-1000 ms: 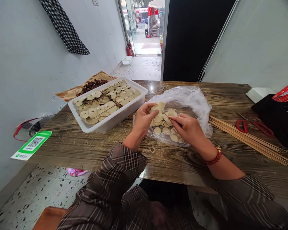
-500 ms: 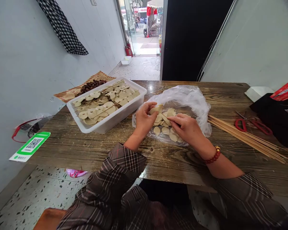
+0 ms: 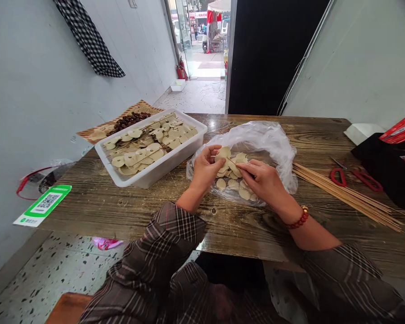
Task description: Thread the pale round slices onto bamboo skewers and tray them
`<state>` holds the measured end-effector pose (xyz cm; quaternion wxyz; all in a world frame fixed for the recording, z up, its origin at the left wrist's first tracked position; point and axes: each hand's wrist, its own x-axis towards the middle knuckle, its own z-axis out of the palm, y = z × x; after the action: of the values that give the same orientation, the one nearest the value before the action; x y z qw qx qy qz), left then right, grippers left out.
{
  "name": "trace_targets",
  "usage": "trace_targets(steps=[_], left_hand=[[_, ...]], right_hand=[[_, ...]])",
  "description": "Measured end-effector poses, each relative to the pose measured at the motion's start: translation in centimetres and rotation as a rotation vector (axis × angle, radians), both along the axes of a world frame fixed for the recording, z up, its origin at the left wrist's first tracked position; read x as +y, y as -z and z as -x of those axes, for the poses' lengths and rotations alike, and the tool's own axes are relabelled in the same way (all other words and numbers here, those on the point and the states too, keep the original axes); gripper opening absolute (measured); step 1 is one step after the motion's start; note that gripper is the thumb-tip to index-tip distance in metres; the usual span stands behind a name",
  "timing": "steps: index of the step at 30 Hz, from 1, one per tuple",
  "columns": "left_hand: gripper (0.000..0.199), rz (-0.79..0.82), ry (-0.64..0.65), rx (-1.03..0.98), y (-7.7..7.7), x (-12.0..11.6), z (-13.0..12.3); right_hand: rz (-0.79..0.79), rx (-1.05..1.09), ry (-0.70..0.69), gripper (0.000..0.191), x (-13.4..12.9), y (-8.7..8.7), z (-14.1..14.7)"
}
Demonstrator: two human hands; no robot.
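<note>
Beige and thin, the round slice [image 3: 224, 152] we pinch in our left hand [image 3: 204, 168] is over the plastic bag [image 3: 279, 140] of loose slices [image 3: 245, 193], our right hand [image 3: 260, 178] gripping a slender stick [image 3: 232, 161] toward it, right of the white tub [image 3: 170, 165].

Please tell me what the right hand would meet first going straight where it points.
The right hand would probably first meet the pale slice held by the left hand, though depth is unclear.

The discs [image 3: 245, 193] are cream, the bag [image 3: 268, 135] whitish — the sleeves [image 3: 167, 225] brown plaid, the bracelet [image 3: 297, 220] mostly red
</note>
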<state>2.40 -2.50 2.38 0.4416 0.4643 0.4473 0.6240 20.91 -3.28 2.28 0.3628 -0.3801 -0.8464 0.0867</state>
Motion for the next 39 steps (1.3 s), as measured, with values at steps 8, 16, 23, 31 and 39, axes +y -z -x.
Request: trace_targets(steps=[8, 16, 23, 31, 39], left_hand=[[0.044, 0.117, 0.108, -0.229, -0.8, -0.3, 0.4], [0.033, 0.118, 0.081, -0.216, -0.4, 0.1, 0.5], [0.031, 0.145, 0.111, -0.213, -0.6, 0.0, 0.6], [0.032, 0.133, 0.091, -0.115, -0.2, 0.3, 0.6], [0.034, 0.090, 0.086, 0.012, -0.3, 0.0, 0.3]], right_hand=[[-0.002, 0.028, -0.023, 0.026, 0.2, 0.0, -0.3], [0.028, 0.026, -0.029, 0.024, 0.7, 0.3, -0.7], [0.073, 0.053, -0.058, 0.024, 1.2, 0.7, -1.0], [0.109, 0.054, -0.077, 0.024, 1.7, 1.1, -1.3], [0.088, 0.092, -0.089, 0.023, 1.6, 1.0, -0.9]])
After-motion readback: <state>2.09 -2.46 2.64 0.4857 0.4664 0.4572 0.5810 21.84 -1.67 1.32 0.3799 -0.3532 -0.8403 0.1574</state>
